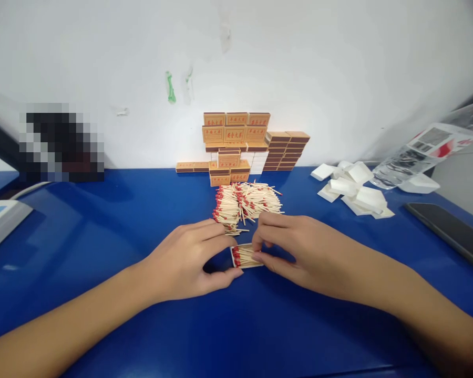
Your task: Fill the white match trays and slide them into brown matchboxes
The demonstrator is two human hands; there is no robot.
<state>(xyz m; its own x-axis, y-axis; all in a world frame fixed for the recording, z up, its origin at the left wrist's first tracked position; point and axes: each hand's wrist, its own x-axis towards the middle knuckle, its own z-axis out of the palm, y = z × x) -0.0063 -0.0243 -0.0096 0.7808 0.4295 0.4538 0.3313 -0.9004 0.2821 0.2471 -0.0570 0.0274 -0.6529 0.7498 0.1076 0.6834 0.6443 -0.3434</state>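
Note:
A small white matchbox tray (232, 258) lies on the blue table, with red-tipped matches (245, 256) lengthwise inside and their heads to the left. My left hand (193, 257) grips the tray's left end between thumb and fingers. At the tray's right end, my right hand (287, 244) has its thumb and index finger closed on the ends of the matches. Just beyond the tray is a loose pile of matches (256, 202), partly hidden by my left fingers.
Stacked matchboxes (236, 134) stand against the wall behind the pile, with more boxes (287, 151) beside them. Empty white trays (352, 186) lie heaped on the right, near a plastic bottle (413, 155) and a phone (449, 233). A white device (3, 220) sits far left.

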